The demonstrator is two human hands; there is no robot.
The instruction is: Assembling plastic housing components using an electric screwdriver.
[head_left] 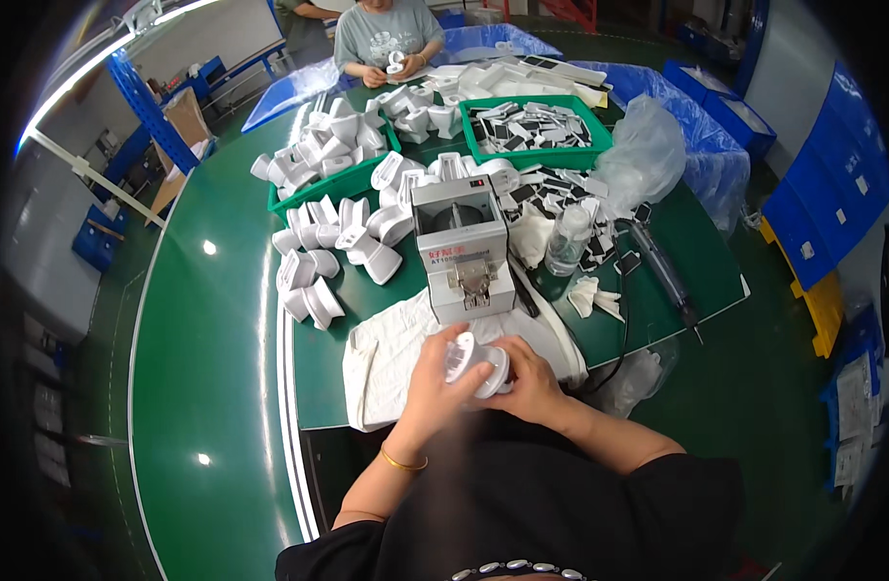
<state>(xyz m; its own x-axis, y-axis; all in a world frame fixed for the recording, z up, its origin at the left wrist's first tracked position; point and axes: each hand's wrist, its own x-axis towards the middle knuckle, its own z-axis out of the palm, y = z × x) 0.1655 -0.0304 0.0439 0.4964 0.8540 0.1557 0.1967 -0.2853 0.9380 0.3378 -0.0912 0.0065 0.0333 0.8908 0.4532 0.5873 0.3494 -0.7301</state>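
Note:
A white plastic housing (483, 368) with round, flared ends is held between my two hands, low in front of me. My left hand (431, 382) wraps its left side, with the thumb lying across it. From the right, my right hand (533, 385) grips the same housing, its fingers curled around the side. Beneath the hands lies a crumpled white cloth (376, 373). Just beyond them stands a grey boxy screw feeder (464, 242) with a clear window on top.
More white housings fill a green bin (338, 182) and lie loose beside it. Another green bin (541, 153) holds small black-and-white pieces. A clear bottle (568, 240) and an electric screwdriver (662, 273) are at right. Across the table, a person (391, 44) handles a white part.

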